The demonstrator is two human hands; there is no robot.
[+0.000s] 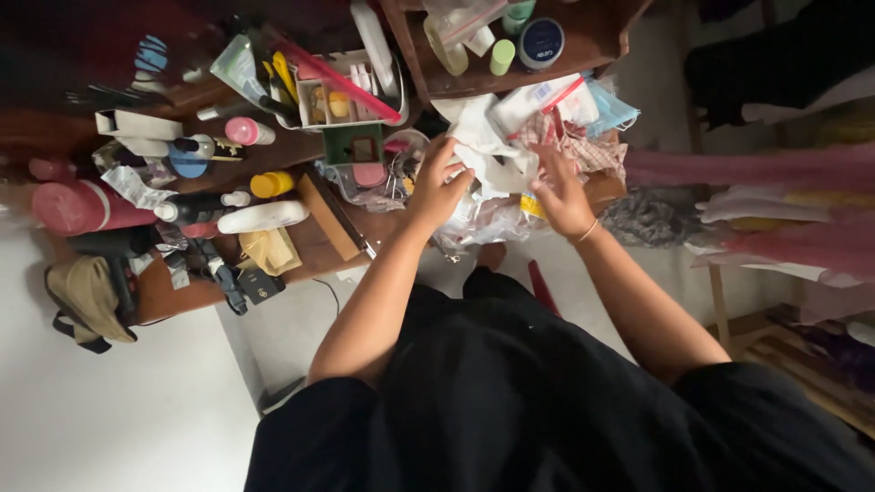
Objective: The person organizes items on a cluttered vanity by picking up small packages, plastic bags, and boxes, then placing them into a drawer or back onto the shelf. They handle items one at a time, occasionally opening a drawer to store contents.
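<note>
Left hand (437, 187): fingers spread and curled loosely over a heap of white plastic bags (483, 173), fingertips touching the crumpled material; whether it actually grips a fold cannot be told. Right hand (561, 193): open, fingers splayed and somewhat blurred, held just above the same heap on its right side, grasping nothing visible. A thin bangle sits on the right wrist.

The heap lies at the near edge of a dark wooden table (324, 241), below a wooden shelf (583, 46). Red-and-white checked cloth (592, 150) is tucked just beside the heap, under the right hand's fingers.

On the shelf: 1 round dark-lidded jar (541, 42) and 1 small pale green bottle (502, 56), near each other.

Left of the hands, the table is crowded: a white organiser tray (342, 91), a yellow-capped container (272, 184), a white bottle lying on its side (262, 217), a pink flask (77, 207) at the far left. A tan bag (87, 296) hangs off the near left corner.
</note>
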